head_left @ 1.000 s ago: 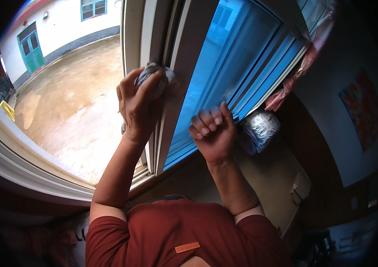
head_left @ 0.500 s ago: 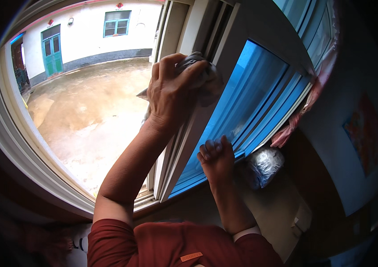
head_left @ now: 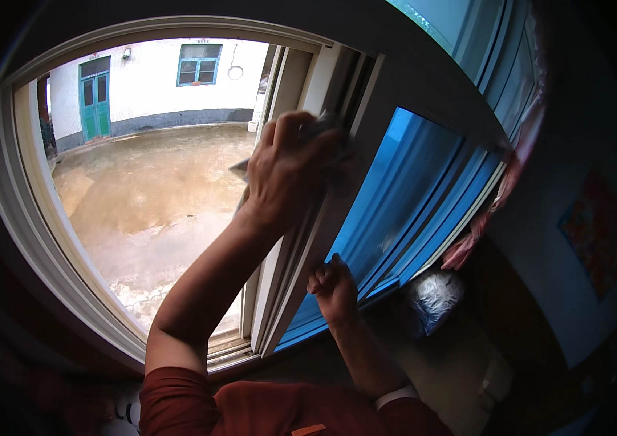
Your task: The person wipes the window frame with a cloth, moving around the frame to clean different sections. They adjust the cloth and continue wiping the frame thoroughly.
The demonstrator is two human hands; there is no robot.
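My left hand (head_left: 275, 174) is wrapped round a bunched grey cloth (head_left: 316, 128) and presses it against the white upright of the sliding window frame (head_left: 273, 291). A pointed corner of the cloth sticks out to the left of the wrist; much of the rest is dark and blurred. Lower and to the right, my right hand (head_left: 334, 291) is raised with curled fingers in front of the blue-tinted window pane (head_left: 403, 174). Nothing shows in that hand, and I cannot tell whether it touches the pane.
The left part of the window is open onto a yard (head_left: 156, 182) with a white building and a green door (head_left: 95, 105). Pink curtain fabric (head_left: 472, 236) hangs at the right edge of the window. A shiny silvery bag (head_left: 435, 294) lies below it.
The view has shifted, so the window sits lower in the picture. My left hand stays on the upright with the cloth, while my right hand has moved slightly left, fingers still curled.
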